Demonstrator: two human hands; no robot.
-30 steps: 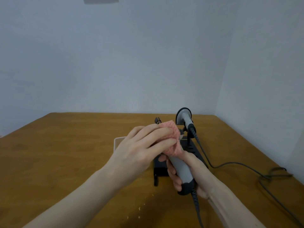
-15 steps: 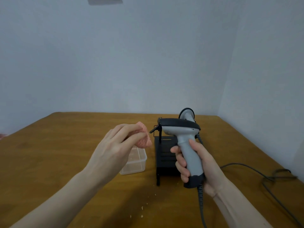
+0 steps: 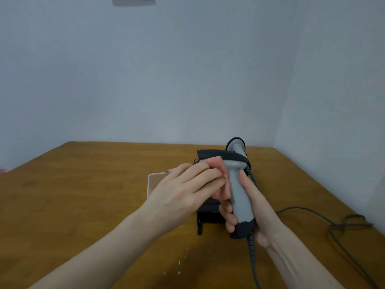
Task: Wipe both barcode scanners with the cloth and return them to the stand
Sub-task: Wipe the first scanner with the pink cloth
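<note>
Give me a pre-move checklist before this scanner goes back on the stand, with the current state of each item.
1. Right hand has a firm grip on the held scanner: ok.
2. Pink cloth in the left hand touches the scanner: ok.
3. Wiping finished all round: cannot tell.
4. Second scanner seated on the stand: ok.
5. Stand's free slot clear: cannot tell, hands hide it.
6. Cable free of snags: cannot tell.

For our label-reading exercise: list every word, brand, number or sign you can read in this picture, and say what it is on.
None can be read.
Grey pistol-shaped barcode scanner: two tiny marks below the head, too small to read.
Pale paper sheet on the wall: cut off, no legible writing.
</note>
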